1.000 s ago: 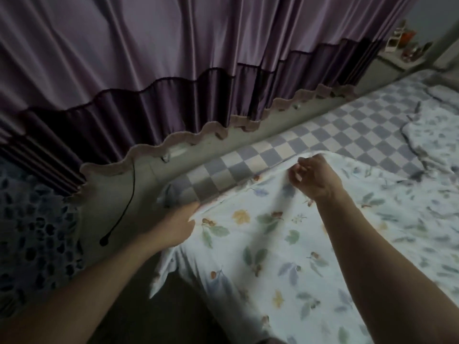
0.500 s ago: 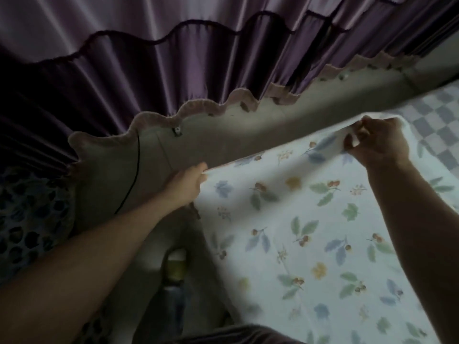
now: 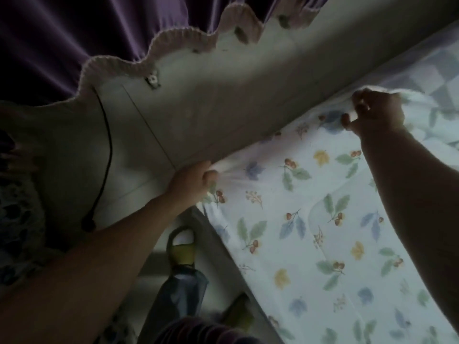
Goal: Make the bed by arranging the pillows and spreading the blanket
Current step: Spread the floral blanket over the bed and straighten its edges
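A white blanket (image 3: 310, 219) printed with leaves and berries lies spread over the bed, filling the lower right. My left hand (image 3: 191, 182) grips its corner at the bed's near end, right against the pale wall ledge. My right hand (image 3: 375, 112) pinches the blanket's far edge further along the same wall, bunching the cloth. A strip of the grey checked sheet (image 3: 442, 80) shows beyond the right hand. No pillow is in sight.
A pale wall ledge (image 3: 223, 108) runs along the bed under a purple curtain (image 3: 62, 40) with a scalloped trim. A black cord (image 3: 104, 155) hangs down the wall. A folded umbrella (image 3: 181, 281) with a yellow-green handle stands beside the bed's corner.
Both hands have carried the blanket's edge up to the wall, covering most of the checked sheet. The view has tilted down, bringing the umbrella into sight.
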`<state>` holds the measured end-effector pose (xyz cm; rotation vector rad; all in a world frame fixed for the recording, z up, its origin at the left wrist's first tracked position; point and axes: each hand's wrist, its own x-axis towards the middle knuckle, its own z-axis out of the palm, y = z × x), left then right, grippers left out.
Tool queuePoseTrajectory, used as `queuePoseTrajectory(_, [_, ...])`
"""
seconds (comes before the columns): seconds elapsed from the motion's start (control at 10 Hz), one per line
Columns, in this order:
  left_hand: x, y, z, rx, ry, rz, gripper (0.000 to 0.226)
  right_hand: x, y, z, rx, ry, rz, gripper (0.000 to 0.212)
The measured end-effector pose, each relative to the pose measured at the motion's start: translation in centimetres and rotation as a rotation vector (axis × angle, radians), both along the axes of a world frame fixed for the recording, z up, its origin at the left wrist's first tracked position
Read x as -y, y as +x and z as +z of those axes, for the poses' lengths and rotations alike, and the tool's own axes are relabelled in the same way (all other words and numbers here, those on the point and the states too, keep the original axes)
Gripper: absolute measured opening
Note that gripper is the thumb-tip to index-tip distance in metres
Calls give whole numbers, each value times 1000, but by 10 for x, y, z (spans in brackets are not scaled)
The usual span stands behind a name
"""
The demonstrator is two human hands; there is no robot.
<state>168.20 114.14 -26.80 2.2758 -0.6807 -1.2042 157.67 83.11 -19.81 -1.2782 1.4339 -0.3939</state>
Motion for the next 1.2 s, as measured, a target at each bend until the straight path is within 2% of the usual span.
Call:
queuePoseTrajectory(0.1, [-30,18,-13,177,48,55,20,0,29,-2,192,93,-141,35])
queuePoseTrajectory(0.2, [-39,18,-18,241,171,-122,21,-11,39,-7,174,75,-242,58])
queuePoseTrajectory(0.3, [-19,6,-16,197,188,-213,26,-30,27,-19,96,51,-176,69])
queuePoseTrajectory(0.4, [-8,3,-12,143,172,-218,31,-40,20,-12,36,65,-66,68])
queuePoseTrajectory(0.5, [-5,3,-1,188,155,-263,54,-58,6,2,60,37,-26,59])
queuePoseTrajectory(0.6, [8,-7,29,327,97,-346,65,-77,-38,18,106,-19,-54,53])
queuePoseTrajectory(0.7, [24,-23,62,398,-38,-407,55,-101,-89,39,130,-19,-105,50])
queuePoseTrajectory(0.9, [53,-102,130,396,-170,-575,53,-159,-243,93,108,-2,-213,46])
queuePoseTrajectory(1.1, [77,-235,195,294,-183,-850,39,-227,-405,151,76,-21,-459,41])
queuePoseTrajectory(1.2, [84,-298,219,287,-209,-1007,38,-264,-471,175,63,-33,-573,41])
